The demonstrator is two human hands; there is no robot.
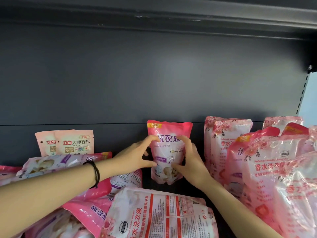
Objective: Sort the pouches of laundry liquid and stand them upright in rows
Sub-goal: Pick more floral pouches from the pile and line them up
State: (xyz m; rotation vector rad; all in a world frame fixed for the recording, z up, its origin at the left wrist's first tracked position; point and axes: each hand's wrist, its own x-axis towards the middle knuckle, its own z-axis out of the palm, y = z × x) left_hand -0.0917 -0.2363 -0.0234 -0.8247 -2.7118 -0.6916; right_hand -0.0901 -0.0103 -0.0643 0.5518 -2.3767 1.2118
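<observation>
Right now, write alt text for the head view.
Both hands, left hand and right hand, hold a pink pouch upright against the dark shelf back. Upright pink pouches crowd the right; others lie flat in front, and two pale pouches stand at left.

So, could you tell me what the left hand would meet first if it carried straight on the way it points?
The left hand already touches the upright pink pouch; past it, probably the right hand, though depth is unclear.

Single head-worn wide-angle view, close to the shelf (pixel 171 191), facing forward and slightly down at its dark back panel (pixel 154 74)
</observation>
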